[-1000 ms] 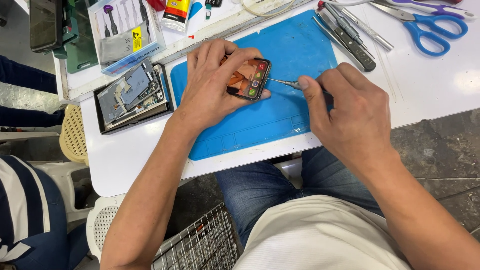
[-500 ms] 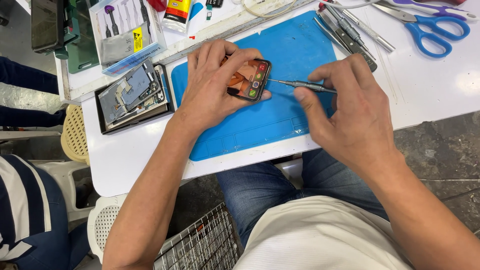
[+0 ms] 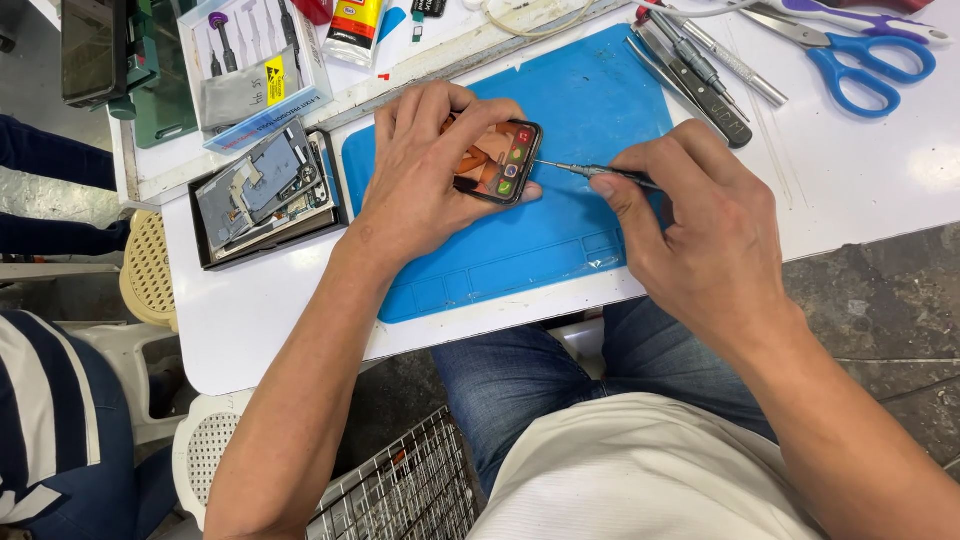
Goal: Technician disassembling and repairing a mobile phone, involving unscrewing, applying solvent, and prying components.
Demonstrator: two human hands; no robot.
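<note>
1. Phone (image 3: pixel 497 160) lying on the blue mat (image 3: pixel 560 240), toward the mat's far left corner; lit screen up; bottom end turned to the right.
2. Left hand (image 3: pixel 425 180) clamped over the phone from above, fingers curled round its far side, thumb along the near side; grip worth keeping firm and flat so the phone cannot slide or rock on the mat.
3. Right hand (image 3: pixel 700 225) closed in a pinch on a thin screwdriver (image 3: pixel 590 172); tip touching the phone's bottom end, shaft nearly level with the mat.
4. Best done by holding the driver in line with the screw, pressing lightly and turning slowly; likely slip of the tip across the end of the phone if tilted.
5. Open mat between the phone and the near edge of the worktop (image 3: pixel 880 190); room there for the right wrist to rest.
6. Tighter on the far side: pliers and metal tools (image 3: pixel 695 70) at the mat's far right corner, blue scissors (image 3: pixel 865 60) beyond; opened phone in a black tray (image 3: pixel 265 190) just left of the mat; near edge of the worktop close below, so loose screws apt to roll off.
</note>
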